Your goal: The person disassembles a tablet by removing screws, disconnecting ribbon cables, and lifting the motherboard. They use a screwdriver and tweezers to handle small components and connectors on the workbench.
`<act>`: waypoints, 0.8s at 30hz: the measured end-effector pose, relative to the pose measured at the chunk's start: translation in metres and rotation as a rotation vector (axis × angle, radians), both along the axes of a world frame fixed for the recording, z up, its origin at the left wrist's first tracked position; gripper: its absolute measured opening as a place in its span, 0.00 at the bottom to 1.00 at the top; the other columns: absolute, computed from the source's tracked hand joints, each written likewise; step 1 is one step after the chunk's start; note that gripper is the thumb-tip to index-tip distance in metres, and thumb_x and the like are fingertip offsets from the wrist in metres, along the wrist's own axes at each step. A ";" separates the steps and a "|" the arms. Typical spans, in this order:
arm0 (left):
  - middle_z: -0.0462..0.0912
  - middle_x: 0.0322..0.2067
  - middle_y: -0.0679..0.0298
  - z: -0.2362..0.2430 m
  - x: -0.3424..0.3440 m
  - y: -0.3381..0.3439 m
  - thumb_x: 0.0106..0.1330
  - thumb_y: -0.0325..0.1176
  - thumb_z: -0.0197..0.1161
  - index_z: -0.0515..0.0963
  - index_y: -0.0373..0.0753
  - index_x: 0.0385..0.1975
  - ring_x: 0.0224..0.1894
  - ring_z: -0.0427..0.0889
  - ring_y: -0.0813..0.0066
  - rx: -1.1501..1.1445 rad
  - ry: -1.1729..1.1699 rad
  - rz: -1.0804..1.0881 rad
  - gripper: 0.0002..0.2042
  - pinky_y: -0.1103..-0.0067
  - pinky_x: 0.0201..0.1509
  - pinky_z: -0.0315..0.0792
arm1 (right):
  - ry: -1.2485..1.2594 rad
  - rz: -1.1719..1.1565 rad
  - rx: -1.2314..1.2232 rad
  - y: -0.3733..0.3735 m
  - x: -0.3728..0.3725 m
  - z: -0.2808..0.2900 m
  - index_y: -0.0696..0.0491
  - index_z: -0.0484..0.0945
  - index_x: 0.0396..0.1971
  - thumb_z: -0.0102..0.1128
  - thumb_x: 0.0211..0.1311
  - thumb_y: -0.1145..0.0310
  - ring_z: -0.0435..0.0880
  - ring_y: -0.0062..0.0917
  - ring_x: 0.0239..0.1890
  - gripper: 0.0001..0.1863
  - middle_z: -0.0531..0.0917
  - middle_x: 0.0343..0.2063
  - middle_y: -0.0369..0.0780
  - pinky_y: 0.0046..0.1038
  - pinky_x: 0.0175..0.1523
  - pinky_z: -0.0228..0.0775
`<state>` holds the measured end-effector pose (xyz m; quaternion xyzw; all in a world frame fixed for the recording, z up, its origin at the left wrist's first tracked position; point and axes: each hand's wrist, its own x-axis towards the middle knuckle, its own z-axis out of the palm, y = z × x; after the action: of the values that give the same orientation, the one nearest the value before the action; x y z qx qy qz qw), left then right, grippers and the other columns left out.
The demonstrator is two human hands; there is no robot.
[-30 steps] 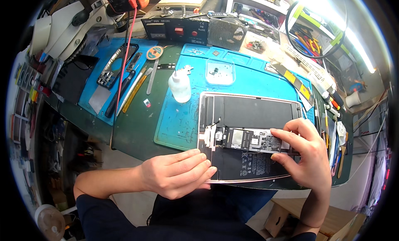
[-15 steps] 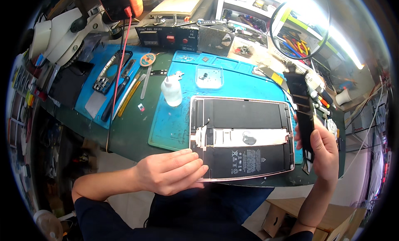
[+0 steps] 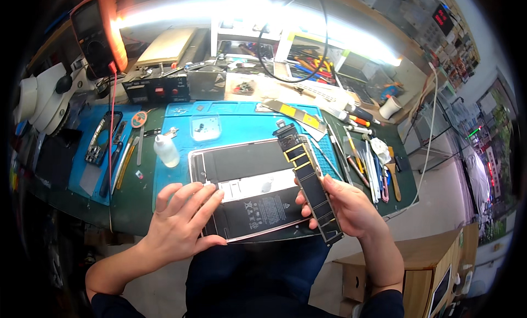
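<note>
An opened tablet (image 3: 247, 165) lies on the blue mat, its long black battery cells and bright metal middle strip exposed. Across its lower left corner rests my left hand (image 3: 184, 216), fingers spread and stretched over the casing, thumb along the near edge. My right hand (image 3: 348, 208) grips a long narrow dark circuit board (image 3: 313, 194) between thumb and fingers. Yellow-gold bands cross the board, and a connector end points up and away. It is held tilted over the tablet's right side, hiding part of it.
Left of the tablet stand a white squeeze bottle (image 3: 166, 151) and a clear plastic box (image 3: 205, 128) with small parts. Tweezers, pens and brushes (image 3: 379, 170) lie at right. A blue work mat (image 3: 247, 120) spreads underneath. A ring magnifier (image 3: 293, 76) hangs at the back.
The view has shifted to the right. My right hand has brought the circuit board from beyond the tablet's right edge to over it, turning its face up. My left fingers have spread apart.
</note>
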<state>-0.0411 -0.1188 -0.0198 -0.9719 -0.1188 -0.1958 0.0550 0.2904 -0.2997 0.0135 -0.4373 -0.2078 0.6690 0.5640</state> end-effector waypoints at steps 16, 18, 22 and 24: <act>0.89 0.49 0.59 0.015 0.023 -0.006 0.76 0.46 0.68 0.87 0.36 0.53 0.51 0.86 0.60 -0.113 -0.126 -0.222 0.19 0.63 0.59 0.77 | -0.161 -0.261 0.047 -0.013 0.029 0.012 0.61 0.72 0.69 0.39 0.93 0.53 0.88 0.26 0.46 0.27 0.86 0.53 0.49 0.31 0.47 0.88; 0.88 0.44 0.58 0.023 0.053 -0.009 0.73 0.36 0.72 0.87 0.36 0.49 0.46 0.87 0.57 -0.328 -0.136 -0.276 0.12 0.65 0.50 0.81 | -0.167 -0.277 0.029 -0.013 0.031 0.010 0.61 0.71 0.69 0.39 0.92 0.52 0.88 0.26 0.46 0.27 0.86 0.53 0.49 0.31 0.47 0.88; 0.86 0.40 0.58 0.011 0.132 -0.012 0.68 0.31 0.74 0.87 0.39 0.45 0.44 0.87 0.55 -0.627 -0.166 -0.319 0.08 0.65 0.47 0.82 | -0.155 -0.290 0.013 -0.019 0.028 0.009 0.61 0.73 0.68 0.40 0.92 0.54 0.87 0.26 0.49 0.26 0.86 0.55 0.48 0.31 0.49 0.88; 0.86 0.40 0.59 0.003 0.152 -0.014 0.68 0.32 0.74 0.88 0.41 0.43 0.44 0.88 0.54 -0.653 -0.141 -0.323 0.07 0.64 0.48 0.82 | -0.182 -0.334 -0.034 -0.023 0.024 0.012 0.61 0.74 0.67 0.41 0.92 0.55 0.86 0.26 0.50 0.25 0.86 0.56 0.47 0.31 0.50 0.87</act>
<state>0.1108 -0.1327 -0.0166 -0.9285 -0.0234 -0.2204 -0.2979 0.3140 -0.3230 0.0251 -0.5340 -0.1710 0.5270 0.6387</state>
